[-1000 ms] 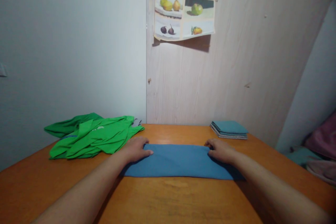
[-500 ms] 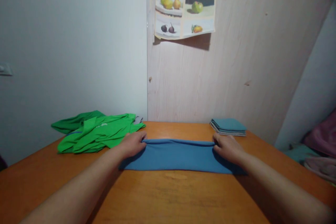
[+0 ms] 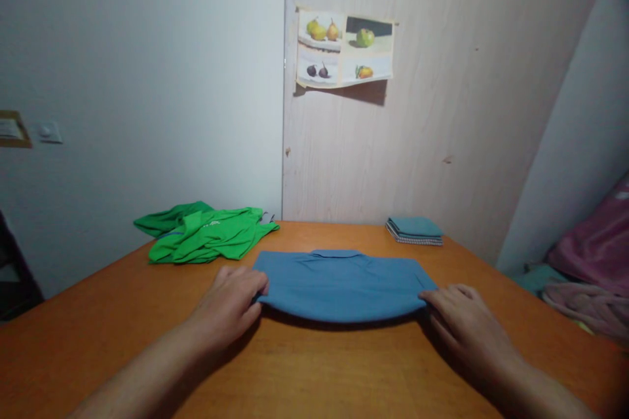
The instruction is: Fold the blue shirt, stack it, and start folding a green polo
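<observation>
A blue shirt (image 3: 339, 285) lies folded into a wide band on the table, with what looks like its collar along the far edge. My left hand (image 3: 236, 298) pinches its near left corner, thumb below and fingers over the cloth. At the near right corner, my right hand (image 3: 464, 317) has a similar pinch. Between the hands the near edge bows slightly toward me and looks a little lifted. The cloth under the fingertips is hidden.
A crumpled bright green garment (image 3: 211, 236) lies on the wooden table (image 3: 314, 366) at back left. Folded cloths (image 3: 415, 229) are stacked at back right. Behind stands a wall with a fruit picture (image 3: 344, 49). Pink fabric (image 3: 590, 249) is heaped beyond the right edge.
Both hands have moved from the shirt's far edge to its near corners. The shirt's collar side now shows on top. The view has shifted slightly.
</observation>
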The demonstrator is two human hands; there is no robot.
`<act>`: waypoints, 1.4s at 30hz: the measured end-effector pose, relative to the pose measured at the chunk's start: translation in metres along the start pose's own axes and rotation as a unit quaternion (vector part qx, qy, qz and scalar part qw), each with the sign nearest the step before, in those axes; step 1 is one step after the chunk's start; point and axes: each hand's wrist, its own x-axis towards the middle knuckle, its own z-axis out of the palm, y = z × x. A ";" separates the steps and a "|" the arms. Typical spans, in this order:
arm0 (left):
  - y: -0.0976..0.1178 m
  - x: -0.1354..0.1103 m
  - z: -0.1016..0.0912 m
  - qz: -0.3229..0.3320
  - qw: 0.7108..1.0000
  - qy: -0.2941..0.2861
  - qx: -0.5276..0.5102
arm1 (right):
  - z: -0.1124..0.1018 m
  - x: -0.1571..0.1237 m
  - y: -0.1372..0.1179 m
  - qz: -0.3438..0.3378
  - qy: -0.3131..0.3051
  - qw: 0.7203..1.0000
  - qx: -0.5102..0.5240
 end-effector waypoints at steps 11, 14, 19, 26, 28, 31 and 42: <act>0.013 -0.055 0.018 0.015 1.000 0.008 0.014 | -0.004 -0.052 -0.005 0.051 -0.048 0.997 0.026; 0.012 -0.058 0.019 0.013 1.000 0.006 0.006 | -0.007 -0.057 0.001 0.074 -0.079 0.993 0.041; 0.007 -0.059 0.016 -0.009 0.999 -0.014 -0.044 | -0.010 -0.074 0.010 0.095 -0.093 0.989 0.059; -0.020 -0.047 0.022 -0.076 0.987 0.022 -0.140 | -0.013 -0.071 0.029 0.179 -0.078 0.972 0.132; -0.025 -0.041 0.023 -0.094 0.982 0.031 -0.160 | -0.010 -0.064 0.037 0.200 -0.059 0.967 0.147; -0.030 -0.029 0.026 -0.103 0.976 0.030 -0.188 | -0.002 -0.051 0.049 0.193 -0.044 0.968 0.156; -0.043 -0.005 0.034 -0.093 0.977 -0.097 -0.164 | 0.029 -0.017 0.061 0.128 -0.146 0.969 0.150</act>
